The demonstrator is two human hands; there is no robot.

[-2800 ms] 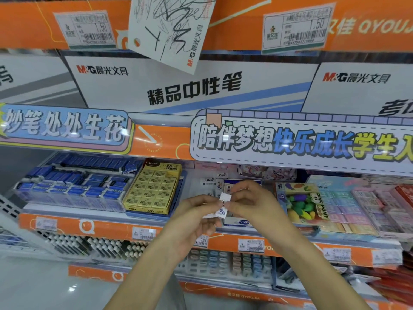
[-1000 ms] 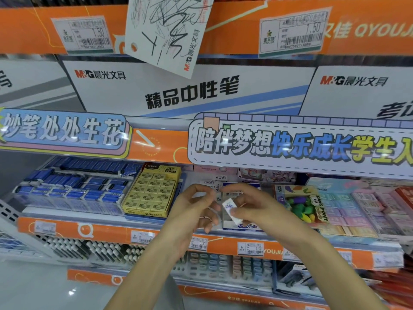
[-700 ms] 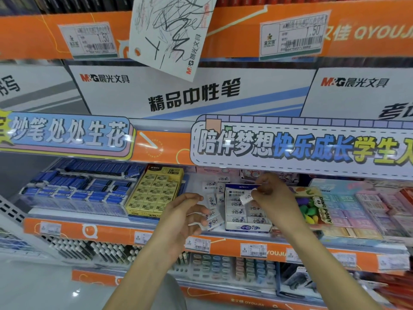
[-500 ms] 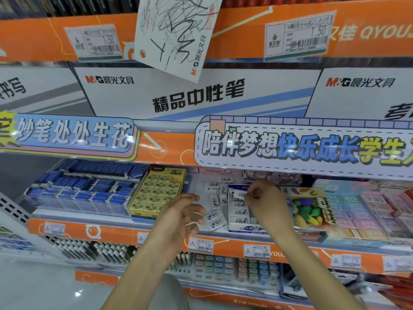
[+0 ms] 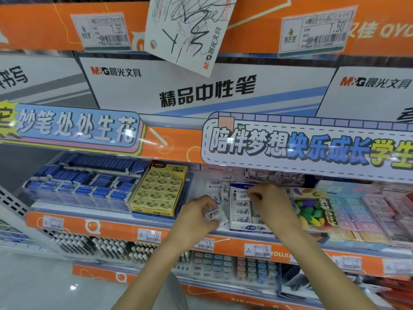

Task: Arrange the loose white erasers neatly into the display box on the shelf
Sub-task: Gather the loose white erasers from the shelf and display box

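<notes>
The white display box (image 5: 250,228) with blue lettering stands on the shelf between the yellow eraser box and the colourful toy eraser pack. Rows of white erasers fill its front part. My right hand (image 5: 271,203) reaches over the box and pinches a white eraser (image 5: 242,196) at its back rows. My left hand (image 5: 196,217) sits just left of the box, its fingers closed on another loose white eraser (image 5: 215,214). Several loose white erasers (image 5: 220,189) lie scattered on the shelf floor behind my left hand.
A yellow box of 2B erasers (image 5: 159,192) is to the left, with blue erasers (image 5: 82,182) beyond it. A Ding Pony pack (image 5: 314,208) and pastel erasers (image 5: 366,211) crowd the right. The orange shelf edge (image 5: 125,227) carries price tags; a banner hangs low overhead.
My right hand carried an eraser from in front of me into the back of the display box. My left hand dropped to the shelf and closed on a loose eraser.
</notes>
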